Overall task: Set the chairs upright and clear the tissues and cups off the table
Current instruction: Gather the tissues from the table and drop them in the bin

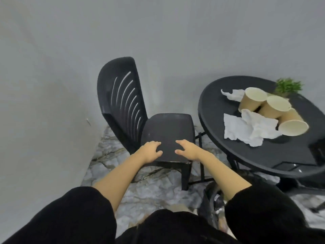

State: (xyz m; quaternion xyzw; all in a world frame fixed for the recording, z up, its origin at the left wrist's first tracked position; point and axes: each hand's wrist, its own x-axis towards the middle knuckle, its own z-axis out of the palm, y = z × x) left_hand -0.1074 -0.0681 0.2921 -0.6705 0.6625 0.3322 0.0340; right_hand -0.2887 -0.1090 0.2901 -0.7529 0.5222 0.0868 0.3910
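Note:
A black plastic chair (163,124) with a slatted back stands upright by the grey wall, its seat facing the table. My left hand (151,152) and my right hand (187,150) hover over the near edge of the seat, fingers spread, holding nothing. On the round black table (219,131) at the right lie three tan paper cups on their sides: one at the back (253,100), one in the middle (274,106), one nearest (292,125). Crumpled white tissues (246,129) lie beside the cups, and another tissue (233,95) lies behind them.
A small green plant (288,86) sits at the table's far side. A grey wall (44,120) closes in on the left and behind the chair. The floor (149,191) is marbled tile. A dark object (318,152) rests on the table's right edge.

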